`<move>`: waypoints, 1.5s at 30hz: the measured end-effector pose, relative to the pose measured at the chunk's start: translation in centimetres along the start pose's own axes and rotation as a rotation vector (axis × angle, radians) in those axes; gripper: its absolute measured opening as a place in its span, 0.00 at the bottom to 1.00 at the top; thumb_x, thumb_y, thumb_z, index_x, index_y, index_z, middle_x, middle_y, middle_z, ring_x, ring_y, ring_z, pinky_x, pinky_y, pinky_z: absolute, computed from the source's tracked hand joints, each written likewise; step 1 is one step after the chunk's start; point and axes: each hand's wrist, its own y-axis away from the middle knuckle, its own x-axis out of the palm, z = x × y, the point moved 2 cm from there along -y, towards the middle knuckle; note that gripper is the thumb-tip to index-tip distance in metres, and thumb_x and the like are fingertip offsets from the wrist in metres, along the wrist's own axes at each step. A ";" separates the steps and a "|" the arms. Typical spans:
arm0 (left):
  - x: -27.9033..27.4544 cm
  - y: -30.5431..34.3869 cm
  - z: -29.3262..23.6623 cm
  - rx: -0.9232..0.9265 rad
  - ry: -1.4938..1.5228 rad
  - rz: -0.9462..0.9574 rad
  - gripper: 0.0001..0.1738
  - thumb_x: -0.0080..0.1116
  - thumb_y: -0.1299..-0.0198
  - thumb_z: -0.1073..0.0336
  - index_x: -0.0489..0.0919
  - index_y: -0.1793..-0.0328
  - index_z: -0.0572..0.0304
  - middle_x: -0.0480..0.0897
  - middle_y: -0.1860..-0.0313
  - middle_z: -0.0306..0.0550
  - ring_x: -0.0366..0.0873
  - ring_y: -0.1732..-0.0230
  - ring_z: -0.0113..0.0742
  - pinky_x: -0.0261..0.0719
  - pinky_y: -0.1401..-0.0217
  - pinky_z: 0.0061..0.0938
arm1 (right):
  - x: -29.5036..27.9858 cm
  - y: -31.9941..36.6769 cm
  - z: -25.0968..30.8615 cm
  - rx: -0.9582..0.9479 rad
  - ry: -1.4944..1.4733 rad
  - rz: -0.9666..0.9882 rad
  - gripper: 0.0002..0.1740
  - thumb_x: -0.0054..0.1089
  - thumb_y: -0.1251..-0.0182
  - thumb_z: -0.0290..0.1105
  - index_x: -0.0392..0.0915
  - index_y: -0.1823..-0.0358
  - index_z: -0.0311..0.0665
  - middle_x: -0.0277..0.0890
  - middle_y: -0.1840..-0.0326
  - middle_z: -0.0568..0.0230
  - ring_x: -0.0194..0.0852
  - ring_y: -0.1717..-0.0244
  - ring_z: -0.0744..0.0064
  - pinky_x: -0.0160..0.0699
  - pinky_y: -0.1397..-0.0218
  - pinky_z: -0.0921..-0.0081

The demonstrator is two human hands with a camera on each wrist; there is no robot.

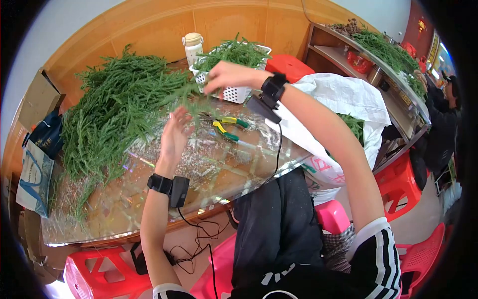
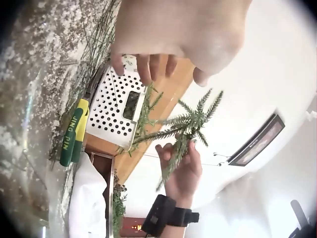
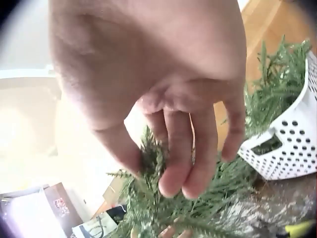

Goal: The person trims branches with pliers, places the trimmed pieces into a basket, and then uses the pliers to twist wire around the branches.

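A green feathery sprig (image 2: 185, 126) hangs from my right hand (image 2: 182, 171), pinched between thumb and fingers. In the right wrist view the same hand (image 3: 153, 74) has its thumb and forefinger on the sprig's top (image 3: 151, 153). My left hand (image 1: 174, 134) is raised over the table, palm up and fingers relaxed, just below the sprig; the left wrist view shows its fingers (image 2: 143, 67) holding nothing. Yellow-green pliers (image 1: 226, 128) lie on the table to its right. Behind my right hand (image 1: 236, 75) stands a white perforated basket (image 1: 236, 94) with greenery in it.
A large heap of green branches (image 1: 114, 104) covers the table's left and back. A cream bottle (image 1: 193, 49) stands beside the basket. To the right are a white sack (image 1: 343, 94), a red stool (image 1: 289, 67) and a shelf with greenery (image 1: 388, 52). Bits litter the tabletop (image 1: 199, 164).
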 end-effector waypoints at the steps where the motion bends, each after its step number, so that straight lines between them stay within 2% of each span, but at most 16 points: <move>1: 0.1 0.0 0.0 0.002 -0.004 0.005 0.26 0.44 0.35 0.49 0.66 0.38 0.58 0.70 0.47 0.42 0.68 0.48 0.32 0.65 0.47 0.31 | -1.5 -0.2 -0.4 -0.005 -0.034 -0.087 0.16 0.61 0.46 0.37 0.76 0.76 0.27 0.77 0.79 0.56 0.79 0.80 0.75 0.74 0.75 0.82; 4: 0.1 0.1 -0.2 0.176 -0.136 -0.059 0.24 0.42 0.34 0.53 0.62 0.36 0.57 0.67 0.43 0.42 0.68 0.48 0.32 0.65 0.45 0.32 | -5.8 -0.4 -1.1 0.115 0.100 -0.490 0.14 0.61 0.47 0.38 0.77 0.73 0.31 0.78 0.77 0.56 0.79 0.78 0.68 0.75 0.71 0.76; 5: 0.1 0.2 -0.2 0.176 -0.137 -0.058 0.24 0.42 0.34 0.53 0.62 0.36 0.57 0.67 0.43 0.42 0.68 0.48 0.32 0.65 0.45 0.32 | -6.7 -0.8 -1.6 0.115 0.100 -0.491 0.14 0.61 0.47 0.38 0.77 0.73 0.31 0.78 0.77 0.56 0.79 0.78 0.68 0.75 0.71 0.76; 7: 0.2 0.2 0.1 0.154 -0.213 -0.075 0.23 0.45 0.35 0.55 0.63 0.37 0.58 0.68 0.45 0.40 0.67 0.49 0.31 0.65 0.45 0.31 | -8.8 -0.9 -2.7 0.129 0.362 -0.992 0.12 0.58 0.46 0.38 0.78 0.68 0.36 0.78 0.76 0.53 0.79 0.73 0.59 0.76 0.68 0.69; 8: 0.2 0.2 0.3 0.144 -0.249 -0.084 0.23 0.46 0.35 0.56 0.63 0.38 0.58 0.68 0.46 0.40 0.67 0.49 0.30 0.65 0.45 0.31 | -9.1 -1.1 -3.1 0.128 0.364 -0.992 0.12 0.58 0.46 0.38 0.78 0.68 0.36 0.78 0.76 0.53 0.79 0.73 0.59 0.76 0.68 0.69; 11: 0.0 0.2 0.9 0.128 -0.292 -0.108 0.20 0.46 0.35 0.60 0.65 0.40 0.57 0.69 0.45 0.41 0.68 0.49 0.31 0.66 0.46 0.31 | -9.8 -1.2 -4.1 0.085 0.787 -1.394 0.14 0.59 0.46 0.42 0.79 0.65 0.40 0.78 0.77 0.54 0.78 0.73 0.60 0.76 0.68 0.70; 12: -0.1 0.2 1.0 0.120 -0.316 -0.119 0.18 0.46 0.35 0.62 0.66 0.40 0.57 0.69 0.45 0.42 0.69 0.49 0.31 0.66 0.46 0.30 | -9.7 -1.4 -4.8 0.086 0.785 -1.396 0.14 0.59 0.46 0.42 0.79 0.65 0.40 0.78 0.77 0.54 0.78 0.73 0.60 0.76 0.68 0.70; 16: 0.0 0.3 1.0 0.092 -0.314 -0.159 0.19 0.48 0.37 0.63 0.67 0.42 0.58 0.70 0.48 0.40 0.69 0.50 0.30 0.66 0.46 0.30 | -9.7 -2.9 -7.4 0.173 0.809 -1.120 0.18 0.55 0.46 0.47 0.81 0.65 0.41 0.78 0.74 0.54 0.78 0.67 0.53 0.74 0.62 0.61; 19: 0.0 0.4 0.9 0.103 -0.328 -0.169 0.18 0.49 0.38 0.64 0.67 0.42 0.58 0.70 0.48 0.41 0.69 0.51 0.30 0.66 0.46 0.29 | -9.0 -3.2 -6.8 0.387 0.840 -0.738 0.21 0.52 0.44 0.52 0.82 0.64 0.45 0.79 0.70 0.54 0.77 0.64 0.54 0.74 0.57 0.60; 24: -0.1 0.3 1.6 0.029 -0.312 -0.160 0.19 0.50 0.39 0.65 0.67 0.43 0.59 0.70 0.48 0.42 0.69 0.51 0.30 0.66 0.46 0.29 | -9.9 -6.2 -9.8 0.076 0.939 -0.957 0.23 0.51 0.48 0.53 0.82 0.61 0.45 0.79 0.69 0.54 0.77 0.62 0.54 0.68 0.47 0.61; 26: -0.1 0.5 1.9 0.033 -0.308 -0.164 0.19 0.50 0.39 0.65 0.67 0.43 0.59 0.70 0.48 0.42 0.69 0.51 0.30 0.66 0.46 0.29 | -9.8 -7.3 -11.4 -0.002 0.781 -0.771 0.22 0.51 0.49 0.50 0.81 0.59 0.46 0.79 0.61 0.55 0.76 0.59 0.53 0.70 0.46 0.62; 28: 0.1 0.7 1.8 0.034 -0.299 -0.137 0.19 0.51 0.40 0.65 0.67 0.43 0.60 0.70 0.48 0.43 0.69 0.51 0.30 0.66 0.46 0.29 | -9.3 -7.8 -12.2 0.074 0.751 -0.397 0.22 0.49 0.47 0.49 0.80 0.56 0.47 0.78 0.56 0.57 0.75 0.57 0.51 0.71 0.47 0.62; 34: -0.4 0.3 2.2 0.084 -0.300 -0.121 0.19 0.53 0.43 0.64 0.69 0.45 0.58 0.72 0.52 0.40 0.71 0.55 0.28 0.68 0.53 0.25 | -8.5 -8.5 -13.7 0.112 1.071 -0.033 0.20 0.44 0.40 0.42 0.77 0.54 0.40 0.75 0.53 0.54 0.73 0.54 0.51 0.70 0.49 0.65; 39: -0.1 0.3 1.9 0.075 -0.343 -0.147 0.17 0.52 0.42 0.63 0.71 0.48 0.59 0.73 0.54 0.39 0.71 0.56 0.27 0.68 0.54 0.24 | -8.7 -8.1 -15.3 0.185 0.906 0.044 0.22 0.40 0.39 0.41 0.75 0.53 0.35 0.75 0.53 0.49 0.73 0.55 0.50 0.69 0.49 0.63; 42: 0.3 0.5 1.4 0.027 -0.351 -0.105 0.12 0.47 0.38 0.64 0.73 0.51 0.60 0.74 0.54 0.41 0.70 0.53 0.28 0.67 0.48 0.28 | -8.7 -8.5 -17.8 0.212 0.891 0.087 0.23 0.39 0.38 0.42 0.75 0.54 0.32 0.74 0.55 0.45 0.72 0.55 0.48 0.68 0.49 0.63; 45: -0.2 0.3 1.2 0.040 -0.310 -0.108 0.12 0.44 0.36 0.62 0.74 0.55 0.61 0.75 0.55 0.41 0.70 0.54 0.28 0.67 0.49 0.27 | -8.1 -8.2 -19.2 0.444 0.768 -0.061 0.22 0.36 0.35 0.41 0.74 0.57 0.29 0.74 0.58 0.42 0.71 0.56 0.45 0.68 0.50 0.60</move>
